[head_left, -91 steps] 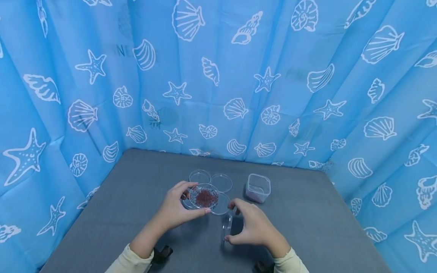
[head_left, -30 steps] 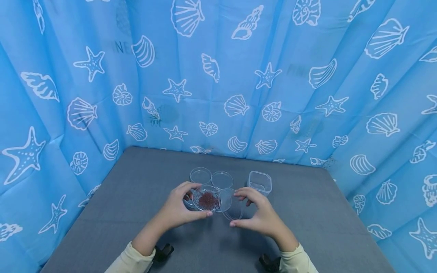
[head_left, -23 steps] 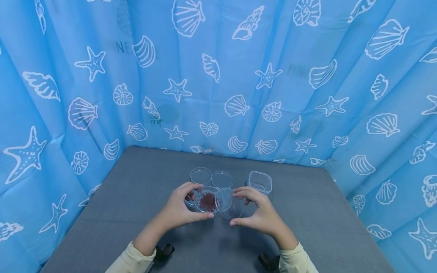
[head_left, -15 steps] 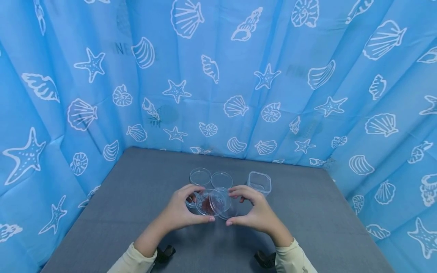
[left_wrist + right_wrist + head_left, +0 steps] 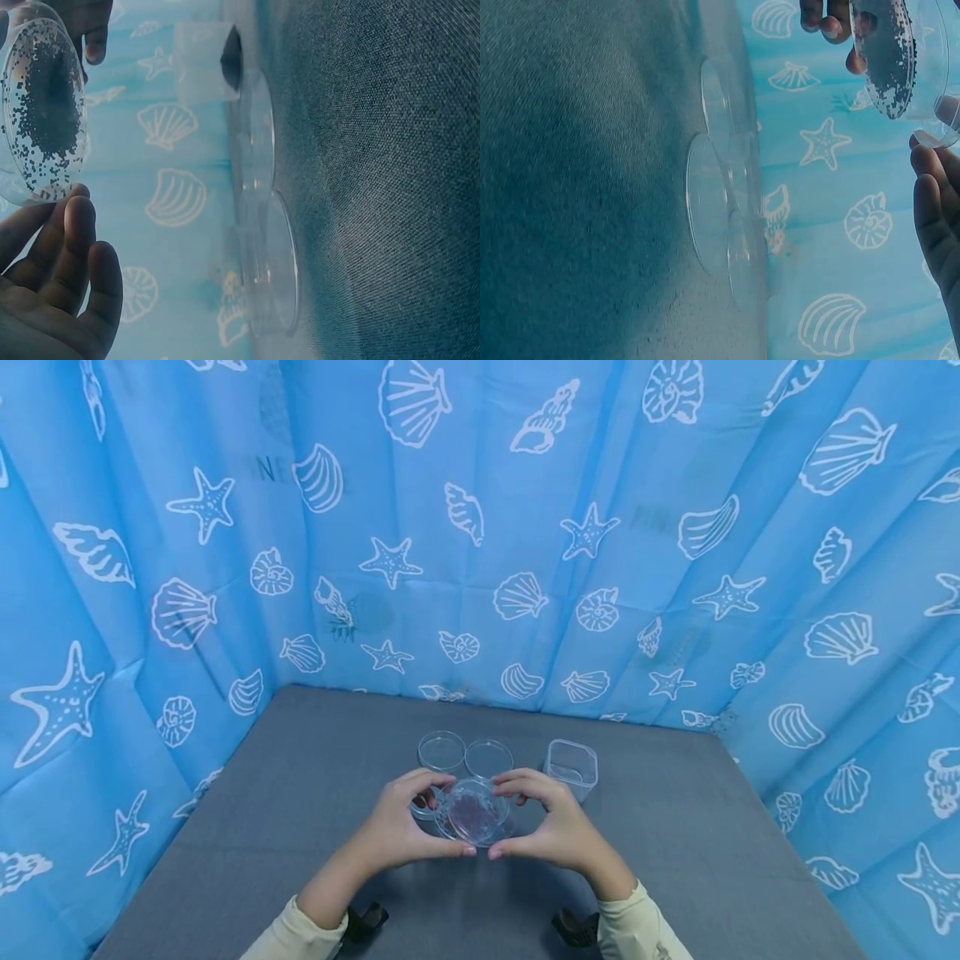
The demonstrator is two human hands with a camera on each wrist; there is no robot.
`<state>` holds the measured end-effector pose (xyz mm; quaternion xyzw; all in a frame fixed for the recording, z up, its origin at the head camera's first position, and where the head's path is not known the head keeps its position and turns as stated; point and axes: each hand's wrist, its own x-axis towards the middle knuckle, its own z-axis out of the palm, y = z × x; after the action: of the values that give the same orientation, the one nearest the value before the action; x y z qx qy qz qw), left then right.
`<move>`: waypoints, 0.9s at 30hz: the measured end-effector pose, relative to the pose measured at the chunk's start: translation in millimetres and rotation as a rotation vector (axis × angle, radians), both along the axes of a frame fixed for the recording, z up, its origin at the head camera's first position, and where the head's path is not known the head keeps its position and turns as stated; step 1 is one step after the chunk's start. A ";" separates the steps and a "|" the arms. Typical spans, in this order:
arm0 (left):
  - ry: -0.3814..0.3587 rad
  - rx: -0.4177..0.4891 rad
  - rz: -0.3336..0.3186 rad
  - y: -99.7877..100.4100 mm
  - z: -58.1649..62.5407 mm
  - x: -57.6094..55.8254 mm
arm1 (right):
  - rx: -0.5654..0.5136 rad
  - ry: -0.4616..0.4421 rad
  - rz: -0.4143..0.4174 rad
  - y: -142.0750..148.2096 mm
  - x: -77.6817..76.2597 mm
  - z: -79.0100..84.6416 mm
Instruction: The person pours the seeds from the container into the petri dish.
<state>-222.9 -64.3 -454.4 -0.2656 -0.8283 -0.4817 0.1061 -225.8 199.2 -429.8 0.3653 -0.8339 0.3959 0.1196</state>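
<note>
Raised above the table, a clear petri dish (image 5: 45, 105) carries a loose heap of small granules, dark red in the earlier head frames. My left hand (image 5: 397, 827) grips it by the rim between thumb and fingers. My right hand (image 5: 551, 827) pinches a clear round petri dish lid (image 5: 935, 56), which lies over the dish in the head view, slightly off to the right. In the right wrist view the lid still looks tilted against the dish. Both thumbs almost meet at the near side. Whether the lid's edge is seated cannot be made out.
Behind the hands, two clear petri dishes (image 5: 441, 752) lie side by side on the grey table (image 5: 675, 843). Others are partly hidden beneath the held dish. A clear square plastic tub (image 5: 572, 767) stands to the right. A blue shell-print curtain (image 5: 480, 527) rises behind the table.
The right hand has moved left, bringing the lid from upright beside the dish to across the granules. The left hand has shifted slightly right with the dish.
</note>
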 end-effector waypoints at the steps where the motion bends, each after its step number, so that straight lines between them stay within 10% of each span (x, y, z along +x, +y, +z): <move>1: 0.007 0.002 -0.005 0.3 -0.7 0.0 | 0.000 -0.006 0.003 -0.5 -0.2 -0.3; 27: -0.022 -0.004 0.004 2.2 -2.2 0.4 | 0.026 -0.053 0.065 -4.0 -2.8 -4.1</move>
<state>-222.5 -62.1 -456.7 -0.2592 -0.8309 -0.4826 0.0974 -228.6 195.2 -433.9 0.3831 -0.8296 0.3982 0.0801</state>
